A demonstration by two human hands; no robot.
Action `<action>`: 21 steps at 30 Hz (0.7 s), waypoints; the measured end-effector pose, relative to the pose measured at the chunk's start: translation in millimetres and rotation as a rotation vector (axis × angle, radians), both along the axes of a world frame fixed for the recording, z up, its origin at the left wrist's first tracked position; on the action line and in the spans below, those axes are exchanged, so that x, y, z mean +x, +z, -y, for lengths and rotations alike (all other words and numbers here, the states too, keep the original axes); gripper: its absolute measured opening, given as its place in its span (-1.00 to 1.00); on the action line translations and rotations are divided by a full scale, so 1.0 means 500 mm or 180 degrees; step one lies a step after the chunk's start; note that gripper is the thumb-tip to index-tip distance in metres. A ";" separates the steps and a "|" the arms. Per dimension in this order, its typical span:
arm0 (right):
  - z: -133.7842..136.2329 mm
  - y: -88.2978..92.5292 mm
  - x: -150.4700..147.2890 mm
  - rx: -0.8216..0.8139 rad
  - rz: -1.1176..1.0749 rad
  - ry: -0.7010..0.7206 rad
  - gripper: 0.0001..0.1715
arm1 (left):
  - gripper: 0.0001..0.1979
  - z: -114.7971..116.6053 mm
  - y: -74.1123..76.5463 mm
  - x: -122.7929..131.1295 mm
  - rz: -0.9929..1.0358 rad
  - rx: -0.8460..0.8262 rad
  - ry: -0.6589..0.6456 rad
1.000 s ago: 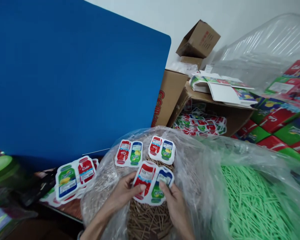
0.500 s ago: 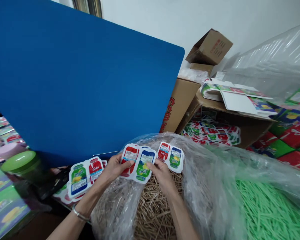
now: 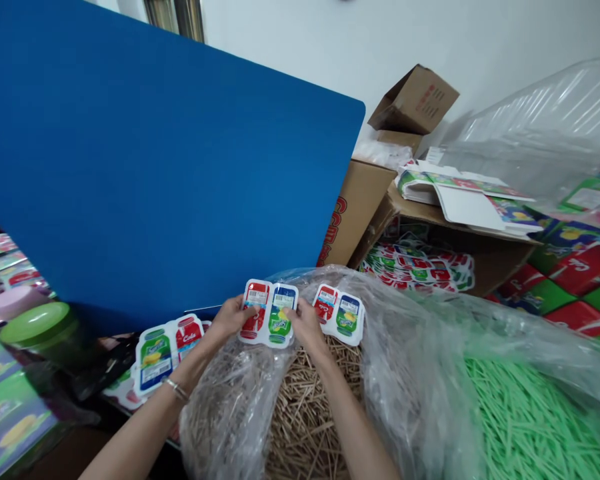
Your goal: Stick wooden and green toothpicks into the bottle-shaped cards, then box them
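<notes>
Above a clear bag of brown sticks [image 3: 300, 427], the left hand [image 3: 229, 321] and right hand [image 3: 305, 325] pinch a printed red-and-green card [image 3: 269, 312] by its lower edges; perhaps a second card lies beneath it. A matching card [image 3: 339, 314] rests just beside.

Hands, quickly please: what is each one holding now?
Left hand: closed on the printed card, at its left edge.
Right hand: closed on the same card, at its right edge.
</notes>
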State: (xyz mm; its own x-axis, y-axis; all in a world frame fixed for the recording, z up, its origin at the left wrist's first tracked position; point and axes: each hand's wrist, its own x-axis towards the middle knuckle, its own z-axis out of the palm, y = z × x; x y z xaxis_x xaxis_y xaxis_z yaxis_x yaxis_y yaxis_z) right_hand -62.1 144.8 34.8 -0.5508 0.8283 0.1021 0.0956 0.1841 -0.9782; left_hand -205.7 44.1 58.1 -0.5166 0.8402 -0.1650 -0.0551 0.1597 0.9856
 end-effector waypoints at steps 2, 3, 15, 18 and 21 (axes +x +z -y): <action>-0.004 -0.007 -0.016 0.0174 0.0211 -0.0191 -0.71 | -0.79 -0.017 -0.019 -0.013 -0.0266 -0.0090 0.0106; -0.005 -0.009 -0.023 0.0262 0.0308 -0.0275 -0.68 | -0.83 -0.024 -0.027 -0.018 -0.0390 -0.0140 0.0146; 0.022 -0.004 -0.039 0.1070 0.0670 -0.0665 -0.41 | -0.52 -0.030 -0.020 -0.014 -0.2459 -0.0259 0.0480; 0.058 0.000 -0.001 0.1297 0.0533 -0.0736 -0.49 | -0.52 -0.059 0.000 0.036 -0.2921 -0.0139 0.0214; 0.118 -0.010 0.057 0.1538 0.0205 -0.0823 -0.64 | -0.65 -0.130 0.007 0.102 -0.3081 -0.0210 -0.0321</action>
